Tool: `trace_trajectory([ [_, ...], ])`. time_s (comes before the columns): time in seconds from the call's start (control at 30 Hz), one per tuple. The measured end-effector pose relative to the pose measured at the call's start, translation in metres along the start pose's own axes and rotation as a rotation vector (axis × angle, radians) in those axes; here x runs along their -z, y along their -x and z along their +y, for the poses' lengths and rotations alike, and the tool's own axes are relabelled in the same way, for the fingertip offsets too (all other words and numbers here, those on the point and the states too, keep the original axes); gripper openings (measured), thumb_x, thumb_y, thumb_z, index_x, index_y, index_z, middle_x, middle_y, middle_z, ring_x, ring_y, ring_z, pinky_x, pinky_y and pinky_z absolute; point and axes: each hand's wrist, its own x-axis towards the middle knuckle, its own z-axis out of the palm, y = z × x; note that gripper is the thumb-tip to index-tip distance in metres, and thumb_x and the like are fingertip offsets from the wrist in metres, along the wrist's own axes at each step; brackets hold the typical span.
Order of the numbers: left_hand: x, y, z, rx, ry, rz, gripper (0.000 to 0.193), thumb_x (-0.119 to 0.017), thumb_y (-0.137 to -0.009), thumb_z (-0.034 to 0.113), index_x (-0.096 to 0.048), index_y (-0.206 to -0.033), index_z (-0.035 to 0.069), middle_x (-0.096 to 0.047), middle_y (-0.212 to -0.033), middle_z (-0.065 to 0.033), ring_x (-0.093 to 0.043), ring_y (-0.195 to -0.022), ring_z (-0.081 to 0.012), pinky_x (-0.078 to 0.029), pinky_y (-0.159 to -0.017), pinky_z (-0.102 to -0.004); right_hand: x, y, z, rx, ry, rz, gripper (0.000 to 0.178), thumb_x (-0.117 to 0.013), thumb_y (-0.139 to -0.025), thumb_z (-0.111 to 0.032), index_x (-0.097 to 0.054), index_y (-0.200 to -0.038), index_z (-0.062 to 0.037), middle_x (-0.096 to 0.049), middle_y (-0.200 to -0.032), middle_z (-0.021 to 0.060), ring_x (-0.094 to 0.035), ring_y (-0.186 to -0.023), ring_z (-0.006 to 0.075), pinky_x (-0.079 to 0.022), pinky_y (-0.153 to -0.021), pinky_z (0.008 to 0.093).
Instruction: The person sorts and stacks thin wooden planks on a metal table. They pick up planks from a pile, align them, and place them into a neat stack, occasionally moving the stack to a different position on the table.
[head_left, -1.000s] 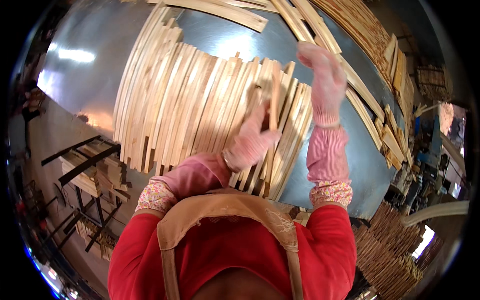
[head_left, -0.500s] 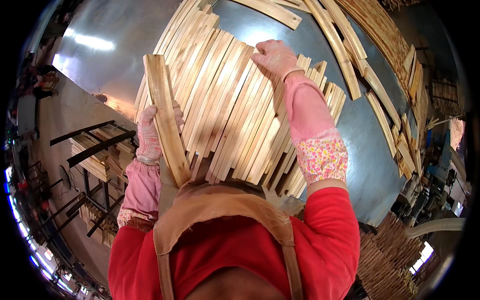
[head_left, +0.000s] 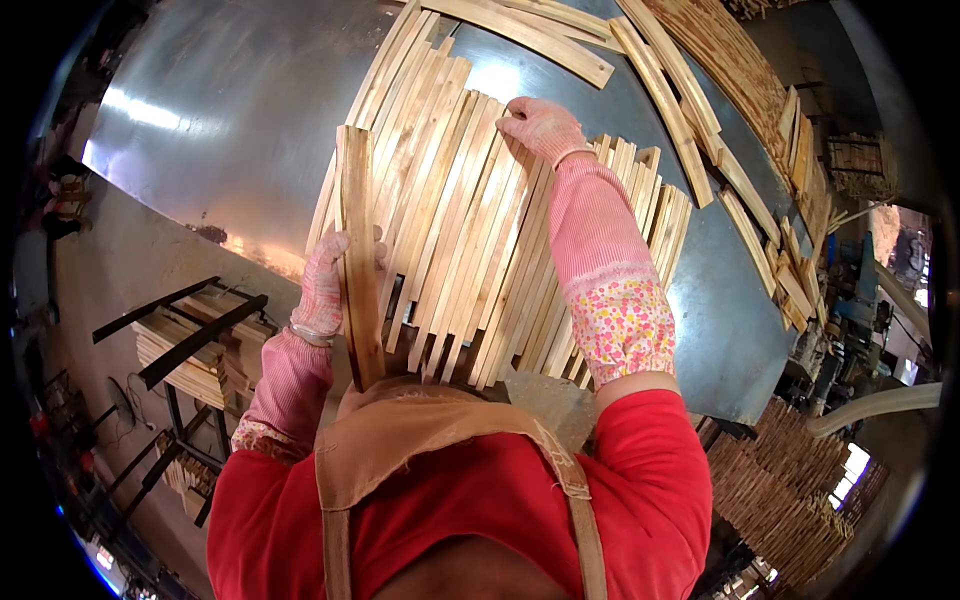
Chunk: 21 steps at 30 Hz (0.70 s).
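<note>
The metal table (head_left: 205, 140) ran out broadly toward ten o'clock, its near edge slanting down toward nine, and another smooth stretch showed at three o'clock, ending in a corner close to four. Between these lay a packed row of wooden strips (head_left: 455, 220), side by side around the middle and up toward twelve, their ends staggered into uneven edges, the nearer ones reaching toward the person's brown apron (head_left: 430, 440). At the row's left end, between nine and ten o'clock, the left hand (head_left: 320, 290) had its fingers wrapped around a loose strip (head_left: 358, 250), which stood tilted in the grip with its broad face showing and its lower end by the apron. The right hand (head_left: 548, 130), near one o'clock, rested on the upper ends of the row with its fingers curled; whether they pinched a strip, one could not tell. Farther out, between one and two, long pale boards (head_left: 660, 110) lay askew beside a rough, brown-streaked slab (head_left: 730, 65). The strips were straight, square-edged and pale yellow, with darker grain in places; the gloves looked pink and knitted, the sleeve covers (head_left: 605, 220) finely striped with flowered cuffs. Just below nine, a dark-framed rack (head_left: 170, 380) carried stacked wood, and toward four o'clock rose a ragged pile of thin brown sticks (head_left: 780, 490).
</note>
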Motion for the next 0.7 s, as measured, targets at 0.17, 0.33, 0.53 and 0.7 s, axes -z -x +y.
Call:
trace_trajectory([
  [0.17,0.019,-0.022,0.004,0.027,0.047,-0.157,0.057,-0.060,-0.102,0.049,-0.068,-0.130,0.000,-0.075,-0.100,-0.0111,-0.070,-0.092,-0.0222,-0.059,-0.087,-0.0364,0.010,0.018,0.006,0.223,0.173,0.188,0.057,-0.064,-0.096,-0.053,-0.072,-0.141,-0.0194,-0.065,-0.150,0.0081,-0.063,-0.136,0.0289,-0.050,-0.114,0.0443],
  [0.33,0.018,-0.042,0.011,-0.010,-0.006,-0.232,0.060,-0.055,-0.105,0.050,-0.067,-0.128,-0.004,-0.072,-0.097,-0.0093,-0.069,-0.091,-0.0201,-0.057,-0.086,-0.0346,0.033,0.051,-0.018,0.325,0.225,0.157,0.057,-0.066,-0.094,-0.051,-0.072,-0.140,-0.0163,-0.058,-0.158,0.0107,-0.055,-0.143,0.0336,-0.044,-0.118,0.0449],
  [0.53,0.026,-0.060,0.019,0.039,0.074,-0.341,0.065,-0.064,-0.096,0.051,-0.068,-0.128,-0.005,-0.074,-0.099,-0.0132,-0.070,-0.089,-0.0227,-0.060,-0.081,-0.0364,-0.058,0.142,-0.082,-0.213,-0.945,0.185,0.097,-0.076,-0.093,-0.040,-0.029,-0.167,0.0015,-0.045,-0.165,0.0259,-0.043,-0.153,0.0374,-0.040,-0.122,0.0464],
  [0.7,0.027,-0.076,0.029,0.157,0.112,-0.348,0.066,-0.067,-0.093,0.051,-0.066,-0.126,-0.006,-0.073,-0.104,-0.0155,-0.071,-0.090,-0.0255,-0.062,-0.082,-0.0390,-0.142,0.141,-0.069,-0.143,-0.461,0.608,0.080,-0.067,-0.100,-0.024,-0.031,-0.165,0.0043,-0.063,-0.143,0.0256,-0.068,-0.125,0.0350,-0.057,-0.105,0.0440],
])
